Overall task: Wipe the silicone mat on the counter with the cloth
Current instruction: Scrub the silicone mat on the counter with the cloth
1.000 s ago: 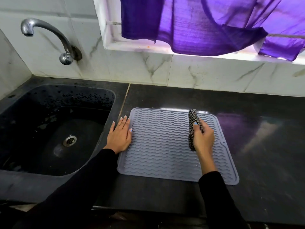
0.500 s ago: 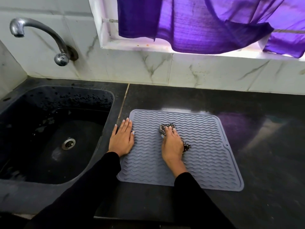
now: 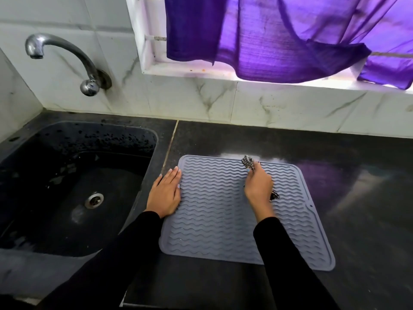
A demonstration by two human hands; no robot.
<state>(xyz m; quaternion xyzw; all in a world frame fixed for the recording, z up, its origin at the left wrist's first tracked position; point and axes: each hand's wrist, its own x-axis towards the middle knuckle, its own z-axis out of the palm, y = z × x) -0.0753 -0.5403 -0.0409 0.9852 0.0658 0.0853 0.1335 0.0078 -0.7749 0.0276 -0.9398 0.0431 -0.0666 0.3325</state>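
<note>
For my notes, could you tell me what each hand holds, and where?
Right hand grips the bunched cloth around its middle; left hand holds nothing.

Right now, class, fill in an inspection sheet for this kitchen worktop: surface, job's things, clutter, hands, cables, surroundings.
Surface: dark counter, glossy, with reflections.
Job's things: grey mat lies flat on the counter; patterned cloth sits near its far edge.
Clutter: nothing seen.
Hands: left hand flat on the mat's left edge; right hand grips the cloth on the mat.
Cables: nothing seen.
Surroundings: black sink on the left, tap above it, marble-look wall tiles, purple curtain at the window.
</note>
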